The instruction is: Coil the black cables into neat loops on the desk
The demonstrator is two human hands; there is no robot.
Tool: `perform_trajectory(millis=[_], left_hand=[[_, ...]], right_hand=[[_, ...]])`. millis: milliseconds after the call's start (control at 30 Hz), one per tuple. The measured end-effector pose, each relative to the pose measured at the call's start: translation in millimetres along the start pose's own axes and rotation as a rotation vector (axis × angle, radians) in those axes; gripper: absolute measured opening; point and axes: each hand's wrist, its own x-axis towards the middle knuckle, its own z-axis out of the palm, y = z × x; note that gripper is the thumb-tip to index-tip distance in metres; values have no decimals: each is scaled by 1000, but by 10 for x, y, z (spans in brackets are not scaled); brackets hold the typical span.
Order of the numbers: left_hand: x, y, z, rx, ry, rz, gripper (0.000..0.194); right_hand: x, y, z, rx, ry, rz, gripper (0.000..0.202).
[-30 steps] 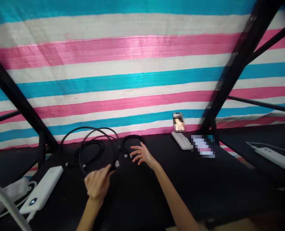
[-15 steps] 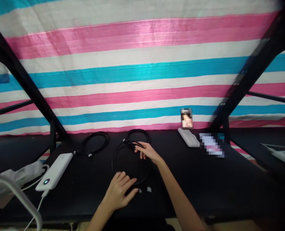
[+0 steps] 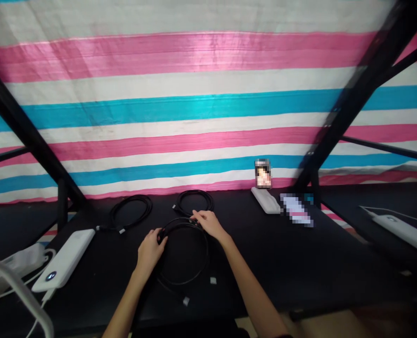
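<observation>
A black cable (image 3: 207,253) lies in a loose coil on the black table, in front of me. My left hand (image 3: 151,249) is closed round the left side of that coil. At its far right edge, my right hand (image 3: 208,224) pinches the cable between thumb and fingers. A pale connector end (image 3: 186,301) lies near the table's front, and a second pale connector (image 3: 213,280) rests a little to its right. Behind the hands are two more coiled black cables, one at the left (image 3: 131,211) and one in the middle (image 3: 195,203).
To the left lie a white power bank (image 3: 65,260) with a cable plugged in and a white power strip (image 3: 21,263). A phone (image 3: 263,174) stands at the back above a white block-shaped item (image 3: 266,201). Far right is another white device (image 3: 407,233). Black frame bars rise on both sides.
My left hand has moved from the coil's near side to its left side, up and to the left. The connector end it covered now shows. My right hand stays at the coil's far side.
</observation>
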Motion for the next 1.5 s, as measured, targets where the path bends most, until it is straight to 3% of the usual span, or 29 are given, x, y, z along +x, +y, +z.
perform_trajectory(millis=[100,167,300,367,500,633,767,1033,1200,1300,1500], left_hand=[[-33,-49,13,-92,52,42,26],[-36,-43,-7,-224,76,92,26],[9,89,-113,-509,229,147,27],[53,196,-182,-637,273,131,27],[219,348,-274,-786,211,168,29],[429,258,-269,-854,284,235,28],[495,10,-297,-1059,241,42,38],[416,-326,-503,-1105,90,-97,29],[378,-432,-477,-1385,-74,18,32],[370,-422,-474,-1541,-35,57,35],[425,-362,-584,-1853,133,-49,31]], right_hand=[[-15,56,-70,-207,56,31,40],[-16,67,-75,-216,-11,54,42],[-4,-31,-23,198,-278,111,61],[-3,-116,-20,371,-315,95,60],[-10,-206,-119,480,-117,72,45],[12,-151,-308,611,113,51,44],[10,-93,-512,657,297,5,44],[-67,-12,-838,849,402,-27,37],[-103,114,-1009,1098,428,-134,18],[-123,185,-1071,1175,417,-198,16],[-189,247,-1145,1238,423,-323,20]])
